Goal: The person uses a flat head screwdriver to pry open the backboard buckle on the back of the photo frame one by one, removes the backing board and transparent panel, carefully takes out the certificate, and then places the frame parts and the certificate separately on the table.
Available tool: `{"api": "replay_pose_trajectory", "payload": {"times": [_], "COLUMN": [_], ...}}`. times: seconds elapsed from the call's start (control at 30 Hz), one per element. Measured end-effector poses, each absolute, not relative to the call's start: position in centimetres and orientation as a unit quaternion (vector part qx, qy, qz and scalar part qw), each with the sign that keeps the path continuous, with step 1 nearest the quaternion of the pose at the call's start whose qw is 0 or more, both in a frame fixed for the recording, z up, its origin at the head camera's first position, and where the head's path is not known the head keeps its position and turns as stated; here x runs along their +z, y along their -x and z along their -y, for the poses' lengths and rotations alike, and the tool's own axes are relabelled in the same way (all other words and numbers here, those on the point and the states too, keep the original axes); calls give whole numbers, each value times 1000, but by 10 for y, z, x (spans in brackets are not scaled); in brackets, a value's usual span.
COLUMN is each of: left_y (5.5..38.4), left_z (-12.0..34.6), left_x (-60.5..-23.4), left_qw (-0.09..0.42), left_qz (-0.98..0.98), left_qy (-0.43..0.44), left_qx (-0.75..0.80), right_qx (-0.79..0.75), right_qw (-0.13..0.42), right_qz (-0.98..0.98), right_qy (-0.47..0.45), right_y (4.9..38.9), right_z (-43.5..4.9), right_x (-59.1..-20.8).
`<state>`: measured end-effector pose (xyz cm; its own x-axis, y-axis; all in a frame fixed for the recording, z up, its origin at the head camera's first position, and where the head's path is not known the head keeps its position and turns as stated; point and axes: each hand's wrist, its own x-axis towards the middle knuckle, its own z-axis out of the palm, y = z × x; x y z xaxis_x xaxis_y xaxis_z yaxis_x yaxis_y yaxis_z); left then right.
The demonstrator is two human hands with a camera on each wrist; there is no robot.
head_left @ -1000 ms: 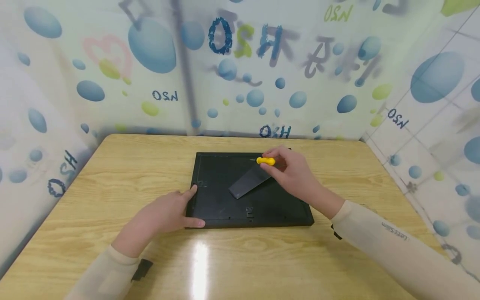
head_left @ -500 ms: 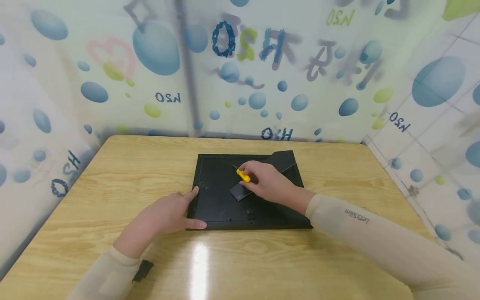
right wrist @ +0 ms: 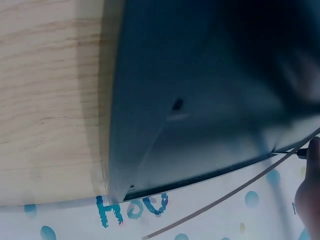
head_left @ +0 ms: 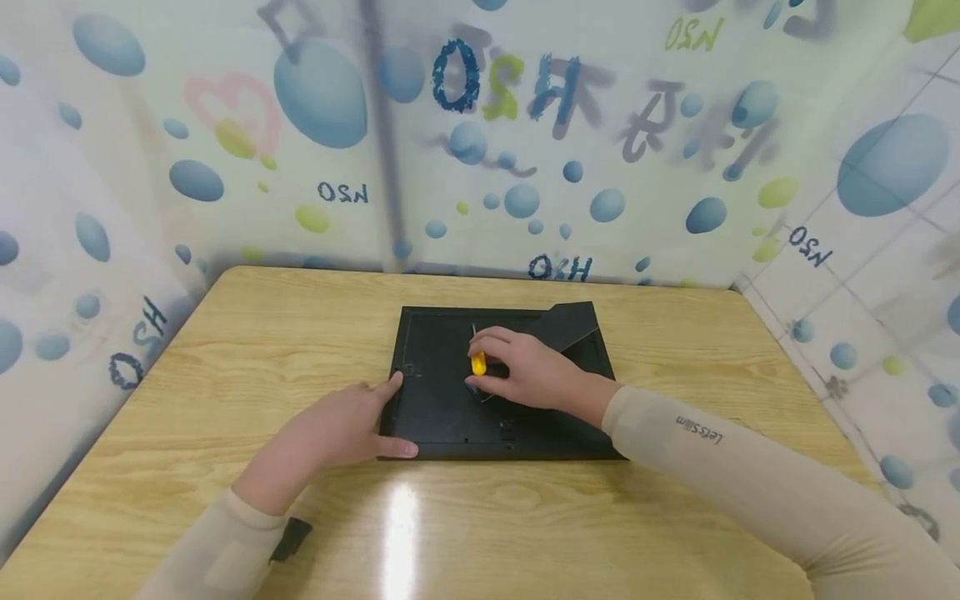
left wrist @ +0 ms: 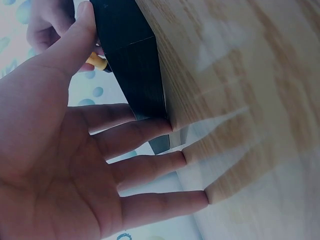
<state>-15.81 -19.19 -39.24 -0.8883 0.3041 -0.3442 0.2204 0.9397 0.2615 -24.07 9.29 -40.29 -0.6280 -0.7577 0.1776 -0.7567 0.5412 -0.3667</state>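
A black picture frame (head_left: pixel 435 412) lies face down on the wooden table, its easel stand (head_left: pixel 573 325) running diagonally over the back panel. My left hand (head_left: pixel 345 425) rests at its left front corner. In the left wrist view that hand's fingers (left wrist: pixel 150 170) are stretched out, some along the frame's side, with fingertips at the tabletop. My right hand (head_left: pixel 525 367) pinches a small screwdriver (head_left: pixel 478 363) by its yellow handle over the middle of the back panel. The shaft points toward the far edge. The hand hides much of the stand's lower end.
The light wooden table (head_left: pixel 300 333) meets a wall (head_left: pixel 637 208) printed with blue and green drops at the back. Tiled wall (head_left: pixel 885 350) stands on the right. A small black piece (head_left: pixel 291 540) shows by the left sleeve.
My right hand has moved left and nearer with the screwdriver, off the stand's upper part. The shaft has swung from pointing left to pointing away. The left hand stays in place.
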Motion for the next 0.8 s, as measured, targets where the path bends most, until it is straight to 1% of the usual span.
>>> {"api": "replay_pose_trajectory", "payload": {"times": [0.23,0.47,0.63,0.8], "left_y": [158,158,158,157], "left_z": [191,191,190,190], "left_x": [-392,-392,-391,-391], "left_qw": [194,192,194,193], "left_qz": [-966,-966,-966,-967], "left_qy": [-135,-137,-135,-135], "left_qx": [107,106,104,102], "right_qx": [-248,-207,-207,-192], "right_qw": [40,51,63,59], "right_qz": [-876,-890,-893,-893], "right_qy": [412,404,395,402], "right_y": [246,246,245,246], "right_z": [-96,-94,-91,-90], "right_x": [-408,-405,-405,-409]}}
